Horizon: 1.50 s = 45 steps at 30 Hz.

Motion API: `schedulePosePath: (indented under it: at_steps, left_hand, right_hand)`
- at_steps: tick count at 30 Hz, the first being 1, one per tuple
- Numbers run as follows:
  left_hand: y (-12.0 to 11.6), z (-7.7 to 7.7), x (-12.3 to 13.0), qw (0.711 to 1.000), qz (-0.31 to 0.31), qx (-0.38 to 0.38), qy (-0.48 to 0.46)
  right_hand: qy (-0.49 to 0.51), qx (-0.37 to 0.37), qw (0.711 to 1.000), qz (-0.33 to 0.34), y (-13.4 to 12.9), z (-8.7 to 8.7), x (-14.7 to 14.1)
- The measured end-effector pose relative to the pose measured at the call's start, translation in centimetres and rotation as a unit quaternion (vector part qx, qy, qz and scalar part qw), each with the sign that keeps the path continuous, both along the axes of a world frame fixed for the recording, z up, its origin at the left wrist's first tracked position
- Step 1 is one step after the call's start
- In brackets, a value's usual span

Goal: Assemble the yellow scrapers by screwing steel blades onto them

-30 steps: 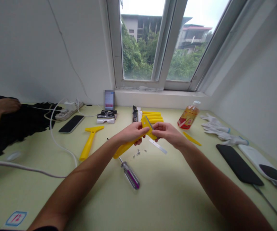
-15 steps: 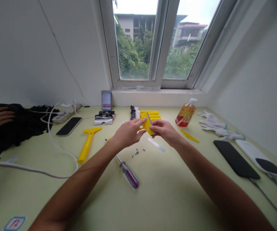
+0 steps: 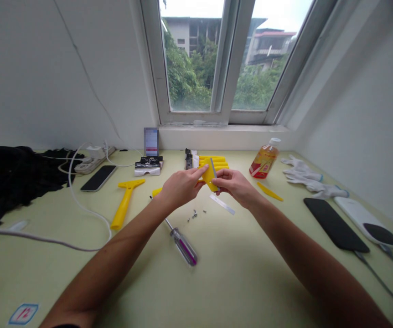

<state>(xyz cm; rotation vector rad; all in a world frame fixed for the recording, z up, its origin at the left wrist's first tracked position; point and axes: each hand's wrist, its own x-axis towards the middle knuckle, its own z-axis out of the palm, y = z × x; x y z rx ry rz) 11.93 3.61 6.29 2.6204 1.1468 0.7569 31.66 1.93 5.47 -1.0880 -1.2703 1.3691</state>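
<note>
My left hand (image 3: 181, 187) grips a yellow plastic scraper (image 3: 209, 178), and its handle runs back under my palm, with the handle's end showing at the hand's far side. My right hand (image 3: 235, 186) pinches a thin metal blade (image 3: 213, 168) against the scraper's flat yellow head, and the fingertips of both hands nearly meet there. Just below my hands lie several tiny screws (image 3: 193, 215) and a narrow metal strip (image 3: 222, 204). A purple-handled screwdriver (image 3: 183, 246) lies nearer me.
A second yellow scraper (image 3: 124, 203), a stack of yellow tools (image 3: 213, 163), a yellow pry tool (image 3: 269, 191), an oil bottle (image 3: 264, 161) and white gloves (image 3: 311, 178) share the pale green table (image 3: 217, 291). Black cloth (image 3: 12, 182), cables and a power strip (image 3: 92, 166) lie left.
Another person's hand on the black cloth has left the view. The scraper's handle has swung from pointing down-left to lying behind my left hand. The view has tilted slightly.
</note>
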Motion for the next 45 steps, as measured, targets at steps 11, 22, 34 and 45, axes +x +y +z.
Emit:
schedulePosePath:
  at_steps: [11,22,34,45]
  left_hand:
    - [3.0,0.6,-2.3,0.986,0.095,-0.015,-0.135]
    - [2.8,0.0,-1.3,0.797,-0.059,-0.407,-0.443]
    - [1.8,-0.3,-0.5,0.782,-0.099,-0.465,-0.403]
    - [0.6,-0.7,0.6,0.786,-0.104,-0.479,-0.376]
  right_hand:
    - [-0.316,0.09,0.919,0.218,1.0,-2.6,1.0]
    - [-0.525,0.243,0.778,0.246,-0.4,-5.1,-1.4]
    - [-0.258,0.326,0.907,-0.067,0.3,0.0,0.4]
    - [-0.228,0.334,0.906,-0.128,0.1,-0.4,0.1]
